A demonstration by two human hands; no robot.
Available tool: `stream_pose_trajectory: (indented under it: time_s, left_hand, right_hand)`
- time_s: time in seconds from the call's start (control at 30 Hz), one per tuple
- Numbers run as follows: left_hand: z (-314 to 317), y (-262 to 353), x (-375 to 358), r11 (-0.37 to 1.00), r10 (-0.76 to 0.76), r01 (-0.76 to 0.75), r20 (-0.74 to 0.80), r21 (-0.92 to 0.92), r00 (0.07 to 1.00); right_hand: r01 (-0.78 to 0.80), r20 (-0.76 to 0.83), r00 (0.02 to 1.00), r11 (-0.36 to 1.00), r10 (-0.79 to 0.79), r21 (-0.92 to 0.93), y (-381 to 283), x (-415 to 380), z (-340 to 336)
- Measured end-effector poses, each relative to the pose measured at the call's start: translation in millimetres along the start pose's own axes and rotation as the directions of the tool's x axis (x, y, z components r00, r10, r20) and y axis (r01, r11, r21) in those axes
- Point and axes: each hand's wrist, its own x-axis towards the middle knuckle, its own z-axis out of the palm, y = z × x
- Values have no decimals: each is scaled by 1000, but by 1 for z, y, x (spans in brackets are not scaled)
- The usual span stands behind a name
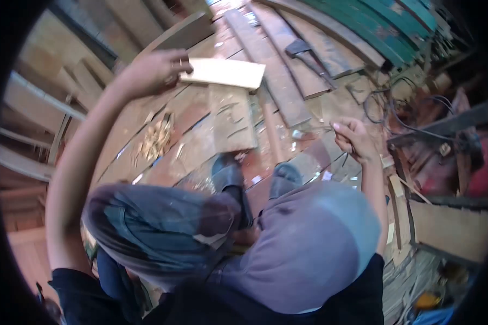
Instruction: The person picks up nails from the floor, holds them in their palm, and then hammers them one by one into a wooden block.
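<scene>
At the upper left, my left hand has its fingers curled at the near end of a pale, freshly cut wooden board. The board's right end reaches over a thicker wooden block with dark cut marks on its top. On the right side, above the knee, my right hand is closed in a pinch. A thin line shows by its fingertips, too faint to name. Between the feet and the board, a round wooden stick lies beside the block.
Wood shavings lie on the plank floor at left. A dark-headed hatchet-like tool rests on long planks ahead. Green-painted boards stand at upper right. Cables and scrap clutter the right. More boards lean at left.
</scene>
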Motion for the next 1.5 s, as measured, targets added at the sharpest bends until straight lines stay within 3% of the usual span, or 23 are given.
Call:
stream_pose_trajectory:
  time_s: [0.07, 0.13, 0.17, 0.27, 0.37, 0.4, 0.47, 0.57, 0.6, 0.7, 0.73, 0.8, 0.87, 0.93, 1.0, 1.03, 1.1, 1.17, 1.2, 1.23, 1.37, 1.47, 1.5]
  left_hand:
    - [-41, -1, -18, 958, -275, 287, 235, -19, 932]
    - [-51, -15, -37, 995, -90, 87, 68, 39, 994]
    - [-59, -17, -41, 994, -95, 100, 116, -33, 989]
    - [-56, -8, -48, 991, -126, 132, 167, -21, 978]
    - [9, -6, -65, 991, -121, 127, 129, -37, 984]
    - [34, -10, -66, 998, -50, 54, 172, -19, 984]
    - [56, -2, -61, 990, -28, 73, 333, -123, 943]
    - [99, -7, -41, 973, -10, 106, 416, -207, 909]
    - [116, -7, -35, 951, -32, 143, 372, -274, 928]
    - [169, -13, -19, 874, -118, 220, 250, -434, 961]
    - [173, -6, -18, 808, -165, 266, 232, -526, 959]
    - [181, -2, -22, 648, -214, 423, 381, -634, 899]
    - [215, -5, -34, 582, -250, 435, 357, -687, 900]
    - [247, 0, -42, 431, -372, 499, 356, -752, 857]
    - [269, 2, -38, 201, -540, 560, 386, -803, 748]
    - [275, 4, -34, 109, -587, 507, 356, -855, 727]
    - [281, 10, -28, 176, -606, 446, 260, -878, 752]
    - [282, 18, -19, 315, -598, 395, 142, -863, 789]
    - [281, 19, -12, 321, -595, 399, 145, -859, 791]
    - [279, 21, -7, 326, -586, 403, 151, -855, 796]
    - [273, 13, 7, 418, -568, 441, 150, -795, 809]
    - [276, 8, 15, 619, -488, 372, 33, -692, 872]
    - [278, 4, 20, 697, -437, 323, -23, -640, 899]
  right_hand:
    - [-58, 61, 996, 996, 63, -72, 8, 38, 20]
    - [-58, 97, 992, 978, 79, -202, 16, 73, 36]
    - [-65, 116, 988, 960, 100, -273, 17, 90, 43]
    - [-85, 129, 978, 883, 161, -461, 28, 121, 57]
    - [-89, 78, 982, 788, 171, -609, 29, 142, 57]
    - [-84, 62, 986, 780, 155, -620, 28, 150, 47]
    - [-94, 15, 991, 772, 133, -629, 31, 162, 26]
    - [-374, -60, 895, 669, 442, -643, 16, 191, -4]
    - [-448, -63, 839, 619, 541, -645, 16, 203, -17]
    - [-418, 0, 844, 657, 536, -627, 9, 230, -2]
    - [-387, 45, 853, 687, 520, -615, 10, 241, 8]
    - [-325, 173, 843, 739, 509, -589, 23, 261, 29]
    - [-263, 233, 837, 736, 496, -624, 19, 266, 73]
    - [-279, 358, 810, 842, 465, -462, 24, 276, 95]
    - [-229, 309, 853, 835, 420, -501, 38, 291, 108]
    - [-197, 266, 893, 846, 363, -495, 46, 295, 109]
    - [-119, 185, 953, 859, 240, -497, 53, 304, 116]
    - [-151, 168, 948, 847, 270, -509, 53, 305, 122]
    - [-169, 150, 948, 843, 281, -511, 52, 303, 126]
    - [-86, 160, 958, 773, 237, -629, 56, 308, 130]
    - [165, 97, 985, 647, -139, -744, 72, 327, 143]
    - [248, 123, 964, 622, -237, -743, 84, 343, 141]
    - [132, 90, 991, 711, -96, -690, 68, 332, 151]
